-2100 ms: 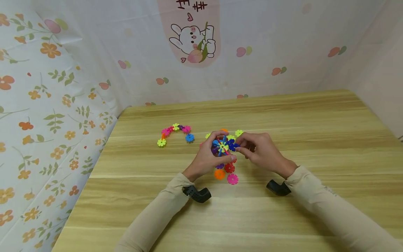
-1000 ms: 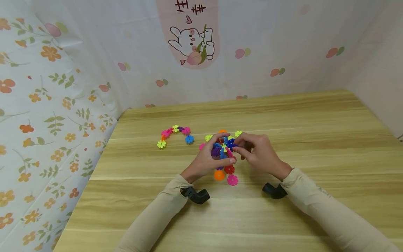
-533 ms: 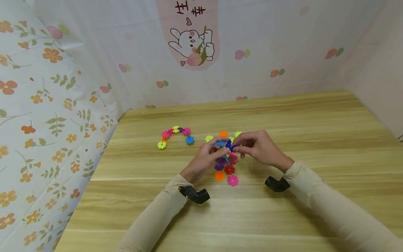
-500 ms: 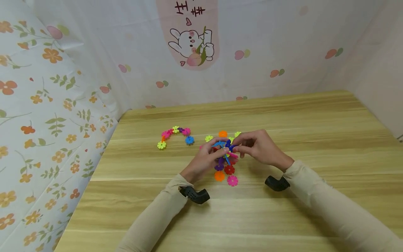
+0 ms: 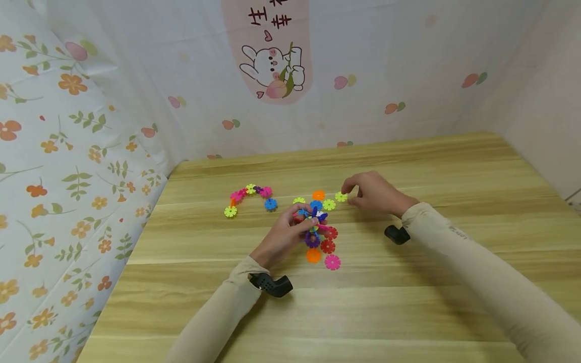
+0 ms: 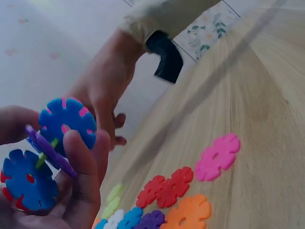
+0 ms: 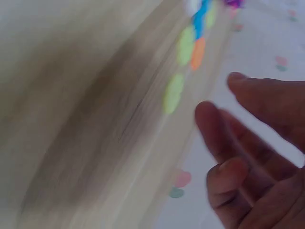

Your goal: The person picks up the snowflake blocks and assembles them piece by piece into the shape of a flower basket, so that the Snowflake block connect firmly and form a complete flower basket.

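Note:
My left hand [image 5: 282, 236] grips a cluster of slotted flower discs fitted together at angles, with the thumb across it. In the left wrist view, a blue disc [image 6: 55, 119] and a purple disc [image 6: 52, 151] of that cluster show between the fingers. Dark blue petals [image 5: 323, 217] stick out of its right side. My right hand [image 5: 374, 193] holds nothing; its parted fingertips are beside a yellow-green disc [image 5: 341, 196] on the table. A gap shows between them and that disc [image 7: 173, 93] in the right wrist view.
Loose discs lie around the left hand: orange [image 5: 313, 255], pink [image 5: 333, 262], red [image 5: 328, 246] and another orange disc [image 5: 318, 195] farther back. Left of them, a curved chain of joined discs [image 5: 251, 189] lies on the wooden table [image 5: 408, 312]. A patterned cloth [image 5: 363, 60] hangs behind.
My right hand has let go of the dark blue part of the cluster and moved right and away to the yellow-green disc. The left hand has come slightly lower and left, still holding the cluster.

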Tool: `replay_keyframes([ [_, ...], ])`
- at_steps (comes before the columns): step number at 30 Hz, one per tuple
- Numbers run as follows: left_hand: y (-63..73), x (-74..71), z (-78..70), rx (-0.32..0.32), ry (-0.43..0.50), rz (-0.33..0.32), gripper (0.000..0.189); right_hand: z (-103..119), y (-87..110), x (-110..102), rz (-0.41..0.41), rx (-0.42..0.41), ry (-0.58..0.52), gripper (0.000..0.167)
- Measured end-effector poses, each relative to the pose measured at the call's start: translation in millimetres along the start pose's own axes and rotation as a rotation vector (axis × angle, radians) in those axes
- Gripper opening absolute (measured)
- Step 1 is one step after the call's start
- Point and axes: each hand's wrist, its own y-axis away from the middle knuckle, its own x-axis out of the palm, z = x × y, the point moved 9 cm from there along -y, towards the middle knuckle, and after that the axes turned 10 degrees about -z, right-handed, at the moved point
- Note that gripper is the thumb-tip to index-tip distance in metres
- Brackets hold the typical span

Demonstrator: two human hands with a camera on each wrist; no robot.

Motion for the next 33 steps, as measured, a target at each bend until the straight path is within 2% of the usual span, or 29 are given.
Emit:
replay_keyframes([
  [3, -0.3, -3.5, 5.4, -0.025, -0.015, -0.022, 0.022, -6, -10.8, 14, 0.04, -0.006, 0.077, 0.027],
  [7, -0.2, -4.2, 8.9, -0.037, -0.014, -0.02, 0.031, -10, -19.2, 29, 0.071, 0.001, 0.11, 0.028],
  [14, -1.5, -2.5, 9.3, -0.028, -0.02, -0.005, 0.046, -15, -24.6, 42, 0.063, 0.02, 0.141, 0.024],
  [19, -2.3, 4.0, 5.6, -0.015, 0.018, 0.034, 0.046, -19, -27.0, 42, 0.074, 0.071, 0.112, 0.026],
  [22, -1.7, 8.2, 2.0, -0.004, 0.046, 0.058, 0.045, -21, -26.6, 39, 0.078, 0.098, 0.079, 0.02],
  [26, -2.2, 8.4, -0.5, -0.01, 0.062, 0.049, 0.041, -25, -23.6, 35, 0.078, 0.107, 0.035, 0.009],
  [33, -5.2, 7.1, -1.4, -0.016, 0.067, 0.039, 0.044, -21, -12.5, 19, 0.023, 0.119, -0.053, 0.006],
])
